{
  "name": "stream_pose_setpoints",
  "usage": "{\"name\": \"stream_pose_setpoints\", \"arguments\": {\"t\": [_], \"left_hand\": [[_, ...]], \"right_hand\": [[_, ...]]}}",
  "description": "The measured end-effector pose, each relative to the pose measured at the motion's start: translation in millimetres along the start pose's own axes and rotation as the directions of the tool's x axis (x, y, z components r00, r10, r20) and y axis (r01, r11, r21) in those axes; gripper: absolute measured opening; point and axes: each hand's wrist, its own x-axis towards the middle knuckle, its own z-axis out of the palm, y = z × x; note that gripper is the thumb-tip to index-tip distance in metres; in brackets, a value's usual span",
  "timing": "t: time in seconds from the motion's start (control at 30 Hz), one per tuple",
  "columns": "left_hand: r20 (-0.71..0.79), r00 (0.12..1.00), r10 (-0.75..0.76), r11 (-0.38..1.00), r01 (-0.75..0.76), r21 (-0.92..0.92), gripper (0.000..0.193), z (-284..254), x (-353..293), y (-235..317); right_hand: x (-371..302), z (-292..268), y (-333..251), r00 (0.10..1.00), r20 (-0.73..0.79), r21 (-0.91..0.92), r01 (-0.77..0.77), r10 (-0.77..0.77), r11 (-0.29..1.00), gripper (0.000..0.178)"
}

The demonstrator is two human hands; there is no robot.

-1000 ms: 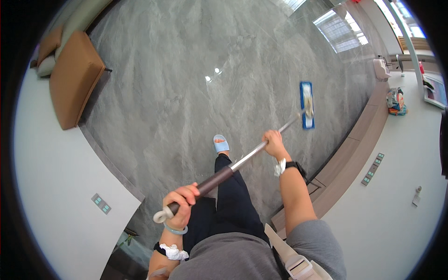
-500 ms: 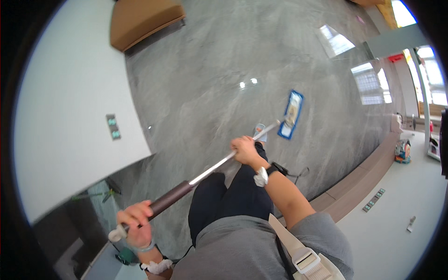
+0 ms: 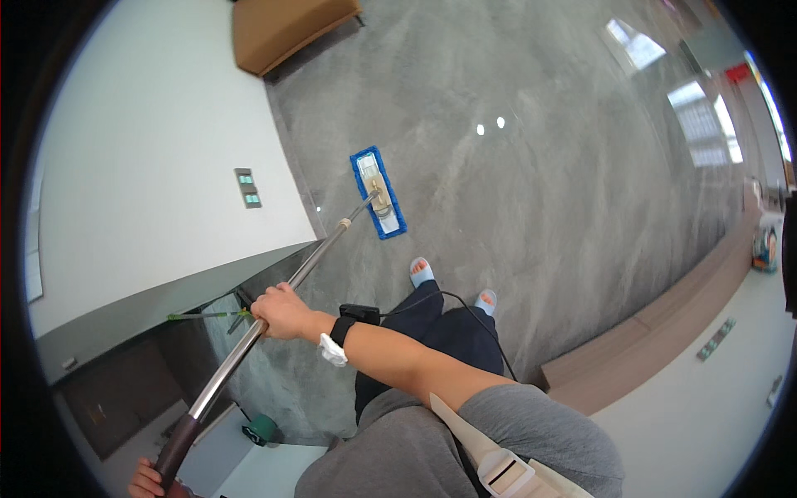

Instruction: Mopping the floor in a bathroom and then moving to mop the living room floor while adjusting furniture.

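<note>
A flat mop lies with its blue-edged pad on the grey floor, ahead and a little left of my feet. Its metal pole slants down from there toward the lower left. My right hand, reaching across my body, is wrapped round the middle of the pole. At the lower left edge of the picture, my left hand has its fingers curled round the dark brown grip. Part of that hand and the pole's end are cut off.
A white wall with a socket panel stands at the left, its corner close to the pole. Brown upholstered furniture sits at the far left. A wooden ledge runs along the right wall. Behind the pole is a green bin.
The mop pad has swung from right to left across the floor and turned. Both hands have moved left with the pole, the left one lower toward the picture's edge.
</note>
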Motion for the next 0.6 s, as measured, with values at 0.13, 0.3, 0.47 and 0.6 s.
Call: {"name": "stream_pose_setpoints", "arguments": {"t": [0.13, 0.3, 0.47, 0.6], "left_hand": [[-0.030, 0.999, -0.042, 0.967, 0.033, -0.255, 0.022, 8, -1, -11], [0.043, 0.944, -0.328, 0.757, 0.290, -0.586, 0.027, 98, 1, -76], [0.243, 0.881, -0.407, 0.593, 0.457, -0.663, 0.020, 309, -14, -132], [0.478, 0.793, -0.378, 0.494, 0.610, -0.620, 0.016, 449, -62, -140]], "right_hand": [[-74, -27, -6, 0.995, 0.004, -0.024, -0.101, 0.102, 0.995, 0.030], [-208, -95, 49, 0.898, -0.385, -0.210, -0.309, 0.212, 0.927, 0.025], [-390, -181, 129, 0.664, -0.667, -0.249, -0.625, 0.336, 0.740, 0.014], [-544, -215, 163, 0.462, -0.726, -0.171, -0.839, 0.510, 0.516, 0.011]]}}
